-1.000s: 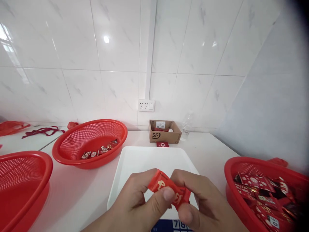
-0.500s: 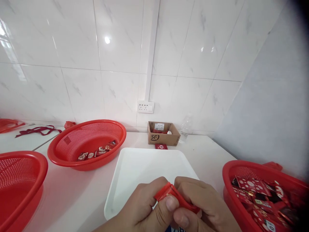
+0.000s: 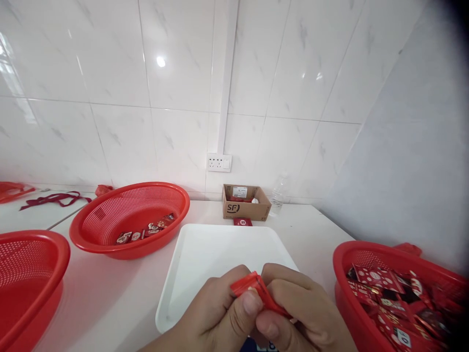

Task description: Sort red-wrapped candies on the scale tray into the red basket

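Our left hand (image 3: 214,310) and right hand (image 3: 306,305), nearly closed, both pinch a small red packet (image 3: 245,285) over the white tray (image 3: 220,247), where we might tear it by pulling hard or drop it through a slack grip.

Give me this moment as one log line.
left hand: pinching red packet; right hand: gripping same packet; white tray: partly behind hands; right basket: holding wrapped packets

A packing workroom, it seems: white tiled wall (image 3: 183,73) at 12 o'clock, plain tabletop (image 3: 110,293), cardboard box (image 3: 249,211) near the wall, red basket (image 3: 337,266) of wrapped packets (image 3: 381,279) at 4 o'clock, two more baskets (image 3: 128,210) around 8 o'clock.
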`<state>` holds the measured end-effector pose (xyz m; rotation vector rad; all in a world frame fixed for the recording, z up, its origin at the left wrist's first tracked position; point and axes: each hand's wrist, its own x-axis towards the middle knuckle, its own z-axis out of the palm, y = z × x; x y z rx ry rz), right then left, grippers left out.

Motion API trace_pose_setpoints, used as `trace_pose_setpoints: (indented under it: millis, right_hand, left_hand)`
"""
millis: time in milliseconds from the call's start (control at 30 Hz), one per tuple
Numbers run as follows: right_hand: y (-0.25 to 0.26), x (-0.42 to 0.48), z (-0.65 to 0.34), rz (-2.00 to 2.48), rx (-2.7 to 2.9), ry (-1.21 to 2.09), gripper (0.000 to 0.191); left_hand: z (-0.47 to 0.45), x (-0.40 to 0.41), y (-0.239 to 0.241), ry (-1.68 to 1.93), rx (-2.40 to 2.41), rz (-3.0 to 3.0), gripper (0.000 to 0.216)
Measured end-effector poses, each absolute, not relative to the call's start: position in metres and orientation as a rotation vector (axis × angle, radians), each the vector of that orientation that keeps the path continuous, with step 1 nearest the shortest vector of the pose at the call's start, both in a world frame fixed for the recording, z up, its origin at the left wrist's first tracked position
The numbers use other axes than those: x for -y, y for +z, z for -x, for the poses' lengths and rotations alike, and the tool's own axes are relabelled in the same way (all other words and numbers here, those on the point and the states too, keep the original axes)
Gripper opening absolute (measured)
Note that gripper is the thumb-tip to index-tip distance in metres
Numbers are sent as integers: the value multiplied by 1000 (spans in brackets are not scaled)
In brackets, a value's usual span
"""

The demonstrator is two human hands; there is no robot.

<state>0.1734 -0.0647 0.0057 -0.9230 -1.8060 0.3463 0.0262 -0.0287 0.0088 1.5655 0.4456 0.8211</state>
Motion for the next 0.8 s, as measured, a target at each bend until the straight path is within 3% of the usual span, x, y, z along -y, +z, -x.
trace_pose_setpoints:
  millis: [367,800]
  right_hand:
    - [12,65,-175,996,1891,378,34]
    - [10,62,-184,1122,1992,426,34]
  left_hand:
    - [-22,26,5,927,-493,-1481,42]
    - [-23,19,7,837,-335,-1529,35]
